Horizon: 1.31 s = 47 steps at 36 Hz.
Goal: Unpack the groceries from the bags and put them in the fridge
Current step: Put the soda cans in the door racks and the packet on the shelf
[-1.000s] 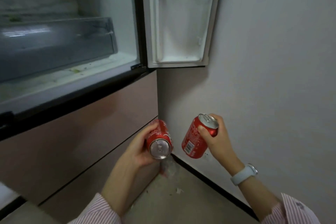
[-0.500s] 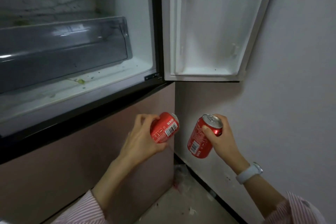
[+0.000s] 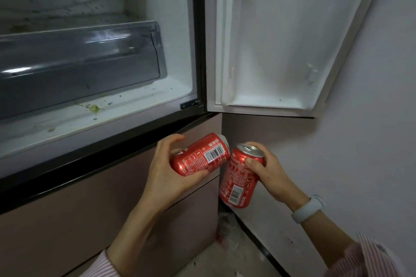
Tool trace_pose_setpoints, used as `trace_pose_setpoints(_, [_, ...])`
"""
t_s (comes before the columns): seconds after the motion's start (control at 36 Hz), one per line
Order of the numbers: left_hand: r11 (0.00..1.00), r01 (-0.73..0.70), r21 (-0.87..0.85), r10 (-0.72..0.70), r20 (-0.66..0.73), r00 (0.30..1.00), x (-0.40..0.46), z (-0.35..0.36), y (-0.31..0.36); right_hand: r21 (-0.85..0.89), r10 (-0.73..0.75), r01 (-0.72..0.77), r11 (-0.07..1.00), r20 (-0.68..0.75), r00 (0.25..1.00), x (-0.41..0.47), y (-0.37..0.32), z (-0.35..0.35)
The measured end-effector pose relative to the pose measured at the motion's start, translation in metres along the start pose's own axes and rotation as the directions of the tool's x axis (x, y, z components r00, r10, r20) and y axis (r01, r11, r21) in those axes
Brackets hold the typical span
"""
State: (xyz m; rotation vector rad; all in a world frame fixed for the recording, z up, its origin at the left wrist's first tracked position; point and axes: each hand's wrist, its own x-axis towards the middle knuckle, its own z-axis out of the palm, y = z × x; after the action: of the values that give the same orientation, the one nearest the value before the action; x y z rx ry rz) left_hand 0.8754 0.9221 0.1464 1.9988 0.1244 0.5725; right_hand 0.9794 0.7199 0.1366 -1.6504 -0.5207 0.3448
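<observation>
Your left hand (image 3: pixel 171 177) grips a sideways can (image 3: pixel 200 155), your right hand (image 3: pixel 267 171) an upright can (image 3: pixel 239 177); their touching ends could knock one loose

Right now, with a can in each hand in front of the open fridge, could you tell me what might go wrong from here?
1. The left hand holds its red can on its side, and its end looks to be against the upright can in the right hand; a knock could loosen either grip.
2. The fridge floor carries green residue, so a can set there might pick up grime.
3. Both hands are full, so the grey drawer may be awkward to open.
</observation>
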Motion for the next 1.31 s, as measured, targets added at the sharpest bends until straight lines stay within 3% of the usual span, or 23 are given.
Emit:
trace_pose_setpoints(0.22, [0.999,-0.049,0.008,0.048,0.05,0.998,0.031,-0.027,-0.011,-0.06,-0.028,0.041,0.997,0.208,0.978,0.008,-0.017,0.013])
trace_pose_setpoints(0.31, [0.996,-0.094,-0.005,0.094,-0.04,0.995,0.037,-0.032,-0.011,-0.076,-0.032,0.052,0.996,0.242,0.97,0.012,-0.019,0.023])
trace_pose_setpoints(0.42, [0.986,-0.033,-0.165,-0.002,-0.208,0.978,0.036,-0.024,-0.011,-0.061,-0.057,0.075,0.995,0.257,0.965,0.016,-0.02,0.035])
trace_pose_setpoints(0.56, [0.966,-0.05,-0.256,-0.058,-0.399,0.915,0.032,-0.015,-0.017,-0.032,-0.043,0.052,0.998,0.248,0.968,0.022,-0.024,0.043])
trace_pose_setpoints(0.67, [0.922,-0.087,-0.378,-0.113,-0.476,0.872,0.041,-0.012,-0.008,-0.005,-0.047,0.05,0.999,0.287,0.957,0.023,-0.022,0.049])
trace_pose_setpoints(0.78, [0.802,-0.074,-0.593,-0.25,-0.445,0.86,0.052,-0.009,0.007,0.019,-0.015,0.01,1.0,0.325,0.946,0.023,-0.016,0.057])
trace_pose_setpoints(0.86, [0.828,-0.046,-0.559,-0.225,-0.406,0.886,0.058,-0.009,0.009,0.016,0.015,-0.021,1.0,0.322,0.947,0.023,-0.017,0.058])
trace_pose_setpoints(1.03, [0.896,-0.051,-0.442,-0.093,-0.299,0.95,0.078,-0.023,0.023,-0.178,0.025,0.018,0.984,0.235,0.972,0.021,-0.035,0.035])
trace_pose_setpoints(1.19, [0.871,-0.229,-0.435,0.133,-0.24,0.962,0.104,-0.036,0.073,-0.227,-0.228,0.239,0.944,0.075,0.971,0.022,-0.094,-0.004])
trace_pose_setpoints(1.31, [0.778,-0.357,-0.517,0.238,-0.284,0.929,0.126,-0.048,0.126,-0.283,-0.499,0.465,0.839,-0.059,0.864,0.022,-0.156,-0.033])
